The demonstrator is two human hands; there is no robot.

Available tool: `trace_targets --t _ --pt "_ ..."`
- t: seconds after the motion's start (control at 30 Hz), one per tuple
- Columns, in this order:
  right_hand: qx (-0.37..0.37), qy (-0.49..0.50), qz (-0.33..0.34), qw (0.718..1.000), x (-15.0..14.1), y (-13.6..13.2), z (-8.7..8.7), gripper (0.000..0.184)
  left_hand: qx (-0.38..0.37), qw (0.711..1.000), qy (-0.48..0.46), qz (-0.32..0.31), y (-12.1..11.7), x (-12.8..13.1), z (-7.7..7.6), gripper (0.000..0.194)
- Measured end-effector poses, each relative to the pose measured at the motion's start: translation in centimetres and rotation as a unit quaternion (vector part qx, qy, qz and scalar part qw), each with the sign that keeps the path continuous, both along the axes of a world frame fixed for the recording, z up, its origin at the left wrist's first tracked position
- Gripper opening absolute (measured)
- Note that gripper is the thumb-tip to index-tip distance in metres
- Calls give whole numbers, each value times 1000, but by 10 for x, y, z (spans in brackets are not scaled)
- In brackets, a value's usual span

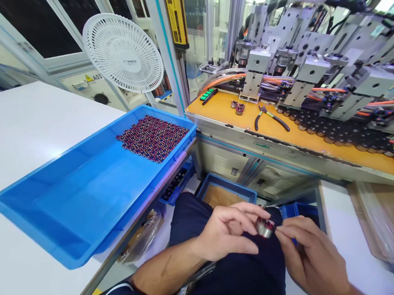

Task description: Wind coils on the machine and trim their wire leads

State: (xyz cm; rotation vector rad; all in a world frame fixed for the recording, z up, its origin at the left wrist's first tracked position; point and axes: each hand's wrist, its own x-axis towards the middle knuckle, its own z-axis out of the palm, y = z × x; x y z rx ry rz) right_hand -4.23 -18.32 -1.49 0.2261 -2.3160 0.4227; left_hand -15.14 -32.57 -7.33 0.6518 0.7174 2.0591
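Over my lap is a small wound motor stator (264, 228), a round part with a silvery metal side and dark red windings on top. My left hand (227, 231) holds it by its left side with the fingertips, while the thumb reaches out below. At its right edge, the thumb and forefinger of my right hand (310, 252) are pinched together. Whatever is between those fingertips is too small to make out. To the left, a long blue tray (81, 176) carries many similar stators (155, 138), packed together at its far end.
Ahead, an orange bench top (219, 105) bears pliers (268, 118), a few loose stators (239, 108), a black pen (210, 97) and rows of dark cylindrical parts (338, 129) under a machine (289, 59). A white fan (122, 54) stands behind the tray. A blue bin (228, 181) sits below the bench.
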Motion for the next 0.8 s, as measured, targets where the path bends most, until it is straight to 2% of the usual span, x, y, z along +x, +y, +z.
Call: trace_targets --t 0.1,0.23,0.3,0.37,0.43,0.53,0.6,0.7,0.8 --pt "-13 -12 38 999 3 0 2 8 8 998 -56 -11 1 -1 0 39" --pt "-13 -12 87 996 2 0 6 11 -53 986 -36 -156 4 0 -7 57" --pt "-5 -3 84 996 1 0 6 11 -50 978 -16 -201 5 0 -11 48" --pt "6 9 63 998 -1 0 4 10 -30 983 -9 -181 4 0 -11 35" --pt "9 5 35 999 -2 -1 2 9 -6 992 -8 -123 4 0 -9 28" --pt "-22 -16 -13 1000 -4 -2 2 8 4 1000 14 -28 2 0 -4 24" --pt "-52 -31 -21 998 -4 -3 5 8 15 1000 12 8 2 0 0 29" --pt "-72 -44 27 996 -5 -2 8 9 39 998 -39 5 3 0 2 37" --pt "-75 -33 74 994 -6 -2 10 10 -17 997 -42 -59 5 -2 -1 46"
